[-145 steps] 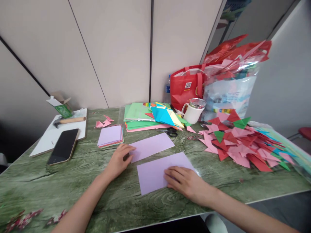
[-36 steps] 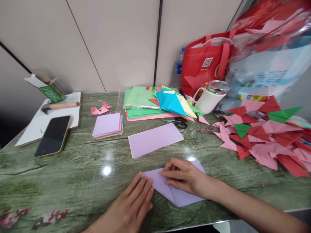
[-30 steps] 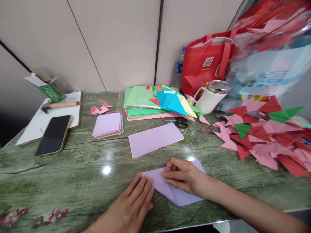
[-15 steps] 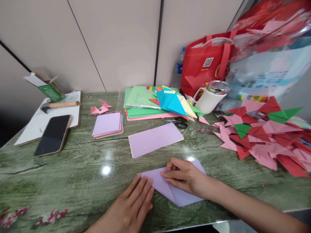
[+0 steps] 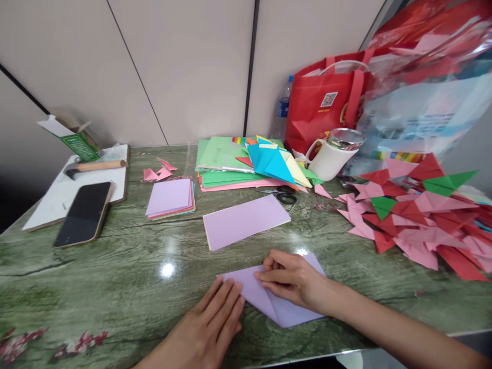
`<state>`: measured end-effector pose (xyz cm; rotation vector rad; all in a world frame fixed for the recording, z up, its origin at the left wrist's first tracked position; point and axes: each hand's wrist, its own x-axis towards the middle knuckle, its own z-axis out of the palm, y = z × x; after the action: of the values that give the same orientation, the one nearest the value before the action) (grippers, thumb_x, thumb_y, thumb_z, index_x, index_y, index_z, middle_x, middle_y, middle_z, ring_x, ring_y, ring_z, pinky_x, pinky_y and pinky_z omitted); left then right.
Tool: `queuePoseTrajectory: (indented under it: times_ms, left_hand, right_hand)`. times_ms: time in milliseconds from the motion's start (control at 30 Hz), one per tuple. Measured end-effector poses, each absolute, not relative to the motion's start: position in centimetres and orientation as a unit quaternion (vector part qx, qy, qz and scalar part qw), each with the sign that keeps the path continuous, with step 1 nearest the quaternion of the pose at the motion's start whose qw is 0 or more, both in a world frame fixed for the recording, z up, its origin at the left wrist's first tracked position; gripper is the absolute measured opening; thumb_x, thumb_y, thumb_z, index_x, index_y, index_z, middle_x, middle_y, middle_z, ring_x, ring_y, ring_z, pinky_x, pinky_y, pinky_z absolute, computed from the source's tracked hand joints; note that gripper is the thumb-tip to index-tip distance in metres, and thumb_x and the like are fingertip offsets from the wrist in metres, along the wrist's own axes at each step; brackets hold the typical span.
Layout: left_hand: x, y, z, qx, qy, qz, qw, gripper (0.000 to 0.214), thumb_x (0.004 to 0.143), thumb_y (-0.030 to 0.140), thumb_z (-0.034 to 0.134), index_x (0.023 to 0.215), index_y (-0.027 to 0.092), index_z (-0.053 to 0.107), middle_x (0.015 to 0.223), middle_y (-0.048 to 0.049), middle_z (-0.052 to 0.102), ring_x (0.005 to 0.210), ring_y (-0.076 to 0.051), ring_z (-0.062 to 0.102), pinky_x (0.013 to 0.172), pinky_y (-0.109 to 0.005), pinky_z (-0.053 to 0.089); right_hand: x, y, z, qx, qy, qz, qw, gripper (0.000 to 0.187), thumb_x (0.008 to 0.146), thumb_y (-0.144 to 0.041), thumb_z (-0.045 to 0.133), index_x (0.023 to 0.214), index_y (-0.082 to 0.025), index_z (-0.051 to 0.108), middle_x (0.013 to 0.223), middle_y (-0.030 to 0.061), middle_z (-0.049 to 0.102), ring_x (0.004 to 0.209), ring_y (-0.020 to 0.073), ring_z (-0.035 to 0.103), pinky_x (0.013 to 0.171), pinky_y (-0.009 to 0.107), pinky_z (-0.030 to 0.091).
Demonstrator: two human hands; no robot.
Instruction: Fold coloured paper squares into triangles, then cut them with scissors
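Right fingers: the fingertips (image 5: 265,274) were pressed flat on the folded lilac sheet (image 5: 282,307), thumb tucked at the upper edge — pinning it, not gripping it.
Right hand: the right hand (image 5: 294,279) lay across the middle of that sheet, its forearm running off to the lower right.
Left fingers: stretched out straight and close together, the tips (image 5: 234,292) were resting on the sheet's left corner — nothing was held in them.
Left hand: the left hand (image 5: 209,328) lay palm down on the table (image 5: 96,287), just left of the sheet.
Folded lilac sheet: it sat flat on the table near the front edge, one flap turned over along a slanted crease, its point towards the viewer.
Second lilac sheet: a flat rectangle (image 5: 246,221) lay just behind the hands, apart from them.
Small paper stack: lilac on top (image 5: 171,197), further back and to the left.
Big paper stack: green, pink and blue sheets (image 5: 238,166) by the wall, with scissors (image 5: 282,193) just in front.
Mug: white (image 5: 330,156), right of the big stack, before a red bag (image 5: 326,105).
Folded pieces: a red, pink and green heap (image 5: 415,215) spread at the right.
Phone: dark and face up (image 5: 84,213) at the far left, its top end on a white board (image 5: 57,197) that also bore a hammer (image 5: 96,166).
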<state>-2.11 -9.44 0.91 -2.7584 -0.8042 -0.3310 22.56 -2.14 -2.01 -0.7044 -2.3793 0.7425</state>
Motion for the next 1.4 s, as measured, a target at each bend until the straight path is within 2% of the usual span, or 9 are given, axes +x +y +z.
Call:
queuePoseTrajectory:
  times_ms: [233,467,633,967,1100,1267,1400]
  left_hand:
    - [-2.4,-9.5,0.2,-0.95,-0.277,-0.089,0.114,0.038,0.093,0.004,0.034,0.128,0.004,0.051,0.132,-0.015,0.054,0.125,-0.03,0.047,0.097,-0.041,0.049]
    - [-2.6,-9.4,-0.1,-0.95,-0.278,-0.11,0.087,0.039,0.094,0.004,0.034,0.13,0.005,0.049,0.133,-0.0138,0.053,0.13,-0.029,0.04,0.1,-0.042,0.047]
    - [-2.7,-9.4,-0.1,-0.952,-0.275,-0.103,0.085,0.039,0.093,0.003,0.035,0.13,0.005,0.048,0.134,-0.0141,0.053,0.132,-0.03,0.037,0.103,-0.046,0.043]
    - [-2.9,-9.8,-1.3,-0.946,-0.298,-0.094,0.085,0.042,0.095,0.007,0.036,0.136,0.007,0.042,0.142,-0.0146,0.043,0.135,-0.034,0.031,0.098,-0.045,0.048]
    - [-2.6,-9.6,-1.9,-0.935,-0.323,-0.103,0.107,0.04,0.101,0.023,0.033,0.137,0.006,0.041,0.139,-0.0133,0.047,0.128,-0.03,0.043,0.097,-0.039,0.049]
    - [-2.2,-9.2,-1.9,-0.923,-0.347,-0.123,0.114,0.054,0.101,0.043,0.022,0.127,0.004,0.049,0.128,-0.0149,0.058,0.112,-0.026,0.059,0.086,-0.034,0.054]
    - [-2.0,-9.3,-2.1,-0.923,-0.356,-0.099,0.103,0.069,0.09,0.062,0.037,0.125,0.005,0.053,0.126,-0.0175,0.059,0.111,-0.03,0.059,0.087,-0.036,0.053]
  right_hand:
    - [22.5,-2.1,-2.3,-0.259,-0.882,0.277,0.281,0.023,0.093,-0.025,0.051,0.098,-0.016,0.072,0.082,0.0068,0.056,0.062,0.0101,0.052,0.051,0.019,0.043]
    - [22.5,-2.0,-2.1,-0.255,-0.881,0.276,0.289,0.022,0.092,-0.022,0.052,0.096,-0.014,0.073,0.08,0.0072,0.056,0.063,0.0104,0.053,0.053,0.02,0.044]
    - [22.5,-2.0,-2.2,-0.256,-0.881,0.276,0.288,0.022,0.092,-0.022,0.053,0.097,-0.014,0.073,0.08,0.0072,0.055,0.061,0.0099,0.051,0.05,0.02,0.042]
    - [22.5,-2.0,-2.1,-0.261,-0.882,0.274,0.281,0.023,0.092,-0.023,0.052,0.096,-0.016,0.073,0.081,0.0068,0.056,0.061,0.0097,0.052,0.052,0.02,0.044]
    - [22.5,-2.1,-2.4,-0.259,-0.884,0.268,0.281,0.022,0.092,-0.023,0.052,0.094,-0.015,0.073,0.081,0.0067,0.056,0.062,0.0101,0.053,0.053,0.021,0.044]
    - [22.5,-2.0,-2.5,-0.256,-0.887,0.261,0.283,0.022,0.092,-0.023,0.052,0.093,-0.015,0.073,0.083,0.0077,0.057,0.062,0.0099,0.054,0.054,0.021,0.044]
    - [22.3,-2.0,-2.3,-0.249,-0.89,0.255,0.286,0.024,0.092,-0.023,0.05,0.091,-0.014,0.073,0.084,0.0088,0.057,0.062,0.0103,0.054,0.054,0.021,0.044]
